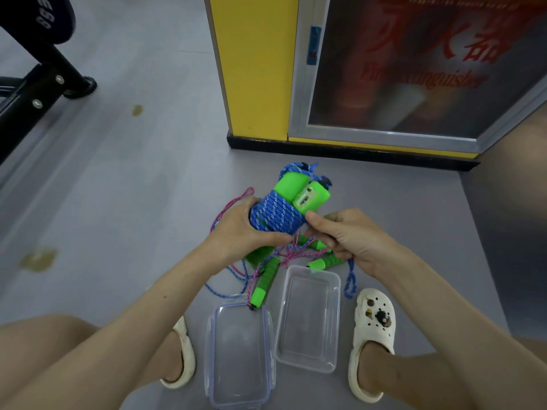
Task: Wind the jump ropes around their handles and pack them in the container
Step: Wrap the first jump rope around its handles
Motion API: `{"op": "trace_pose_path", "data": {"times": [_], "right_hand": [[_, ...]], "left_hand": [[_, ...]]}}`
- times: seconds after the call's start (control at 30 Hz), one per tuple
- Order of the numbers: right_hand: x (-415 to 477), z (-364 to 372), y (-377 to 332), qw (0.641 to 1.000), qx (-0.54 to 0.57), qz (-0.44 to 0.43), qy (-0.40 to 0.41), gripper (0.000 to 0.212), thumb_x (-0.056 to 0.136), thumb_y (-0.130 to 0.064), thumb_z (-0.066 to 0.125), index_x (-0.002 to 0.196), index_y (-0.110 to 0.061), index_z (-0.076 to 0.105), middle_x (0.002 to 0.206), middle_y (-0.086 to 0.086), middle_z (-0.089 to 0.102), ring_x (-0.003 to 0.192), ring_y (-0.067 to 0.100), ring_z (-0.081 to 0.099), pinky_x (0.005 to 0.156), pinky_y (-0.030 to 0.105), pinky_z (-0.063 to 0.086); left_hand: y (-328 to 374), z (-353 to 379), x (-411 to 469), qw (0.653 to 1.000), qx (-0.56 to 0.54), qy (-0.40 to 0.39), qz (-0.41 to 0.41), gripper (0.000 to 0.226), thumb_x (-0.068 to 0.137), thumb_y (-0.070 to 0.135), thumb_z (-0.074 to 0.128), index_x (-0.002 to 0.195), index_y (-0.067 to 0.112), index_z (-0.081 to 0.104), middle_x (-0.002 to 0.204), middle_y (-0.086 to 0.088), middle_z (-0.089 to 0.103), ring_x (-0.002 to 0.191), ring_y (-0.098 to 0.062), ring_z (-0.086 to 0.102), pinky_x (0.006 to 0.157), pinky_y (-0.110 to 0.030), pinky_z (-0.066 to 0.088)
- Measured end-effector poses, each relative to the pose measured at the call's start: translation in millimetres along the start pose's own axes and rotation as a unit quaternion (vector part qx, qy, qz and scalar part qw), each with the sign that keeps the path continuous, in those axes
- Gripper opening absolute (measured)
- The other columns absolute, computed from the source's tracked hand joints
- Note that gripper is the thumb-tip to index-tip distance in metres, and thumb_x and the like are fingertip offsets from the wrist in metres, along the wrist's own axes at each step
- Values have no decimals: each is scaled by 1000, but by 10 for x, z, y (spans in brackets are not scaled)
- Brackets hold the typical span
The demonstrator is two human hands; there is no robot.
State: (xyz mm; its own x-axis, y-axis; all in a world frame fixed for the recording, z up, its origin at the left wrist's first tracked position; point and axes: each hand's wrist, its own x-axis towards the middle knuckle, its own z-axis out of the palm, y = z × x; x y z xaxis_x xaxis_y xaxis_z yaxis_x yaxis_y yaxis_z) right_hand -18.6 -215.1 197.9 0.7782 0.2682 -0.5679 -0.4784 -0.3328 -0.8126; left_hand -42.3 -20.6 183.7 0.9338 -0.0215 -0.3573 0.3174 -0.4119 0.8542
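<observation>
Blue braided cord, wound tight round a pair of green handles [291,187]

The left hand [236,229] grips the wound jump rope [276,216] across its coils, above the floor. The right hand [340,235] has its fingers [313,218] clamped on the loose tail beside them. The bundle looks light and soft, and its coils could slip, so hold it across the cord, not by the smooth plastic ends. The clear container [307,321] lies open below, near a second, tangled rope [268,276].
</observation>
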Motion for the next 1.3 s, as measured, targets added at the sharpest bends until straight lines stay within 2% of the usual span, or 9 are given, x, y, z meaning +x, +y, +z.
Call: {"op": "trace_pose_path", "data": {"times": [0.1, 0.3, 0.43, 0.53, 0.67, 0.83, 0.93, 1.07, 1.3], "right_hand": [[31, 78, 68, 999, -40, 18, 22, 41, 94, -40, 53, 75, -6, 68, 41, -5, 38, 33, 4, 28, 36, 16, 22], [62, 178, 49, 998, -9, 60, -4, 37, 84, -43, 65, 82, -6, 69, 51, -3, 43, 37, 5, 27, 37, 17, 21], [32, 266, 21, 995, 48, 85, -29, 55, 57, -68, 66, 75, -17, 61, 66, 4, 56, 45, 8, 28, 36, 17, 18], [45, 283, 15, 991, 95, 95, -2, 56, 64, -73, 62, 76, -19, 57, 68, 7, 54, 42, 7, 26, 36, 17, 17], [66, 222, 23, 992, 115, 29, 31, 46, 75, -61, 64, 89, -18, 52, 66, 9, 40, 37, 5, 22, 36, 17, 17], [27, 47, -30, 992, 114, -57, -8, 32, 73, -49, 64, 74, -17, 61, 53, -1, 39, 40, 6, 20, 39, 19, 13], [5, 39, -30, 986, 134, -79, -55, 33, 75, -42, 63, 90, -12, 60, 54, -5, 43, 41, 3, 23, 39, 17, 14], [-10, 27, -35, 982, 150, -72, -89, 22, 76, -37, 63, 83, -16, 60, 59, -7, 46, 43, 3, 23, 40, 15, 16], [18, 71, -12, 997, 54, -21, 43, 29, 81, -36, 69, 73, -10, 62, 46, -6, 50, 36, 3, 35, 40, 17, 30]], "left_hand": [[20, 48, -39, 959, 259, 106, 48, 57, 62, 54, 81, 103, 30, 48, 85, 15, 58, 80, -14, 58, 70, -31, 49], [-26, 188, -78, 877, 411, 205, 139, 47, 78, 48, 69, 113, 24, 49, 90, 5, 64, 85, -22, 63, 58, -29, 39], [-161, 320, -80, 778, 513, 262, 252, 52, 58, 15, 84, 106, 13, 62, 70, -6, 58, 62, -27, 57, 49, -30, 38], [-221, 366, -49, 719, 526, 309, 332, 50, 64, 2, 71, 111, 8, 54, 71, -9, 56, 63, -28, 53, 55, -34, 42], [-191, 316, -6, 776, 455, 264, 347, 53, 74, 33, 71, 119, 12, 55, 87, -8, 59, 78, -28, 56, 78, -40, 48], [101, 66, -94, 995, 78, 16, 65, 73, 71, 75, 47, 132, 35, 44, 110, 7, 58, 95, -11, 60, 80, -30, 51], [132, -74, -81, 990, -99, -78, -68, 67, 68, 63, 57, 125, 29, 51, 106, 3, 68, 94, -16, 69, 86, -39, 57], [69, -67, -132, 957, -202, -192, -83, 47, 80, 36, 72, 122, 23, 57, 105, -3, 73, 95, -32, 69, 83, -39, 57], [-2, 13, -54, 986, -158, -51, -19, 50, 75, 13, 78, 120, 24, 60, 103, -1, 73, 91, -19, 71, 78, -31, 58]]}}
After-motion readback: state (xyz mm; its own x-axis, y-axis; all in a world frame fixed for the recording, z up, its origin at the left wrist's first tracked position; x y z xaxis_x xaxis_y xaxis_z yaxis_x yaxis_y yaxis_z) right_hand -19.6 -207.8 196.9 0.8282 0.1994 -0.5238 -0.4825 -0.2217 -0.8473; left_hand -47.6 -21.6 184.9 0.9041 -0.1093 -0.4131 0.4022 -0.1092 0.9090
